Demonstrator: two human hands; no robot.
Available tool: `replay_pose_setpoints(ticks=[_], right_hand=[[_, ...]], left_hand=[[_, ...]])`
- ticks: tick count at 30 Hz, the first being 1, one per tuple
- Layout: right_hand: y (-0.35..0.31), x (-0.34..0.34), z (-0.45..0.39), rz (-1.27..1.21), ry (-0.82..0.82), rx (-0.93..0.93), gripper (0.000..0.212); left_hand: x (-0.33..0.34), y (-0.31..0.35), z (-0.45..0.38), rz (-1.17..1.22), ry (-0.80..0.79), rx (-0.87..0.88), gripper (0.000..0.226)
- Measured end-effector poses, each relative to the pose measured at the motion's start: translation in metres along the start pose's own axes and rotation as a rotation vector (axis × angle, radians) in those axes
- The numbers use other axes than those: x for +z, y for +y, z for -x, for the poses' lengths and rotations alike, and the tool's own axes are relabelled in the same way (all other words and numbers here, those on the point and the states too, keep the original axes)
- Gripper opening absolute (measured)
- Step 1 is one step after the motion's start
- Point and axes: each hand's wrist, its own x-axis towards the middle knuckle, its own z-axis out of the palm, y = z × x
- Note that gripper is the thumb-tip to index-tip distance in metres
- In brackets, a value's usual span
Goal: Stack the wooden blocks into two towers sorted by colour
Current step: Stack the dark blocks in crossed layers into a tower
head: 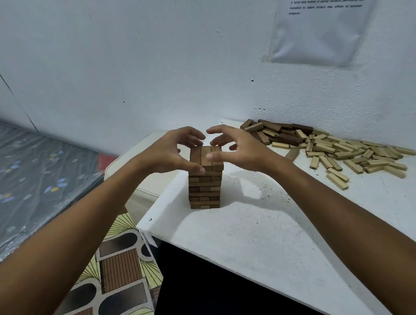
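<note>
A tower of dark brown wooden blocks (205,189) stands on the white table (267,226), several layers high. My left hand (170,154) and my right hand (240,150) flank its top layer (205,155) of three blocks. Both thumbs touch the near ends of those blocks, and the curled fingers arch over the far side. A loose pile of wooden blocks (335,149) lies at the table's back right against the wall: mostly light ones, with a few dark ones (288,134) at its left end.
The table's left edge (142,222) is close to the tower. Beyond it are a white stool or box (130,172), a patterned floor mat (107,273) and a mattress (32,173). A printed sheet (323,21) hangs on the wall.
</note>
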Motion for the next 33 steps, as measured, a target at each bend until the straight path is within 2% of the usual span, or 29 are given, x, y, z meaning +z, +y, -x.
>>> replay_pose_setpoints(ticks=[4, 12, 33], right_hand=[[-0.002, -0.005, 0.005, -0.126, 0.021, 0.031, 0.039], [0.013, -0.005, 0.016, -0.103, -0.026, 0.043, 0.078], [0.019, -0.002, 0.01, -0.1, 0.005, 0.026, 0.084]], left_hand=[[-0.005, -0.004, 0.003, 0.023, -0.031, -0.02, 0.09], [-0.005, -0.021, 0.01, 0.042, -0.075, -0.054, 0.1], [-0.004, -0.017, 0.01, 0.071, -0.021, -0.036, 0.086]])
